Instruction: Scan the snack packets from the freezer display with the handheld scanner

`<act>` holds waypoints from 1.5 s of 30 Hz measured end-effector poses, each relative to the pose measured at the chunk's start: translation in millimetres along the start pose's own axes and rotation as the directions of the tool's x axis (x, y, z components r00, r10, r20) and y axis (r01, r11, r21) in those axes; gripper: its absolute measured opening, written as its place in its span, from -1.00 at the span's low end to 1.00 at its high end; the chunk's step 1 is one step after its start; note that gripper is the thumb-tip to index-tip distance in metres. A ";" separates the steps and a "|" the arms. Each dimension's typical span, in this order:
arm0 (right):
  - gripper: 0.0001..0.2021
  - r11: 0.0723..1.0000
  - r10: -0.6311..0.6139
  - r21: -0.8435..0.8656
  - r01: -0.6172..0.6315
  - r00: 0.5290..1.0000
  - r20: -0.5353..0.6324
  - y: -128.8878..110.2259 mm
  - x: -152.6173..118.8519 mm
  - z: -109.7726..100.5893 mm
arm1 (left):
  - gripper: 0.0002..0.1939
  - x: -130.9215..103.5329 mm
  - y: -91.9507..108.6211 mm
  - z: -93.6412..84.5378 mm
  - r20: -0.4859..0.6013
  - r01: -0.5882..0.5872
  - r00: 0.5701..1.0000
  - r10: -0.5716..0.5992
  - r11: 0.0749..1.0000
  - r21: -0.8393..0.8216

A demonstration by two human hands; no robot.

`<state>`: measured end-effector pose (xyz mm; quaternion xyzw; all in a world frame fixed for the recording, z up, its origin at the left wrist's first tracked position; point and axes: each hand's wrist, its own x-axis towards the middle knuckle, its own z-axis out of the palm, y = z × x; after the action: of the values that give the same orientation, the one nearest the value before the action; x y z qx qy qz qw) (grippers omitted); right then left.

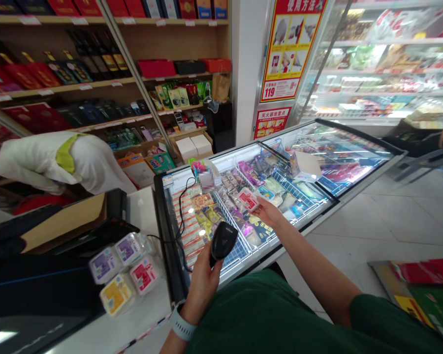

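My left hand [205,275], with a pale watch strap at the wrist, is wrapped round the handle of a black barcode scanner [224,240]. The scanner is held over the near left end of a glass-topped freezer [310,227]. Over the freezer's middle, my right hand [268,212] grips a small clear plastic tub with a red and white label [248,199]. On the white counter to the left sit several similar tubs: a yellow-labelled tub [116,295], a red-labelled tub [144,273] and purple-labelled tubs [104,264].
A black cable [180,211] trails across the freezer glass. An open white box [305,166] stands on the glass farther back. At left, a person in white [92,160] bends before shelves [96,83] of bottles and boxes. A lit display fridge [384,64] stands at right.
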<state>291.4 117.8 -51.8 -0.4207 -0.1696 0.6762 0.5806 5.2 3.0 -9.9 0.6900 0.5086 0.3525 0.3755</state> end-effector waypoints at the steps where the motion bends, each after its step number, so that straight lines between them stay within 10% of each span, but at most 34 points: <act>1: -0.81 1.000 -0.005 -0.003 0.005 1.000 -0.004 -0.6 0.8 0.0 | -0.53 0.1 0.8 0.0 0.005 0.001 1.000 -0.001 1.000 0.004; 45: -0.83 1.000 -0.001 -0.030 0.002 0.999 0.039 9.7 6.6 7.6 | -0.53 -2.7 6.6 -0.3 -0.004 -0.034 0.999 0.034 0.999 -0.022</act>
<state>279.5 123.3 -56.8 -0.4159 -0.1913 0.6811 0.5714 7.2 -0.8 -4.2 0.6937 0.4934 0.3657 0.3763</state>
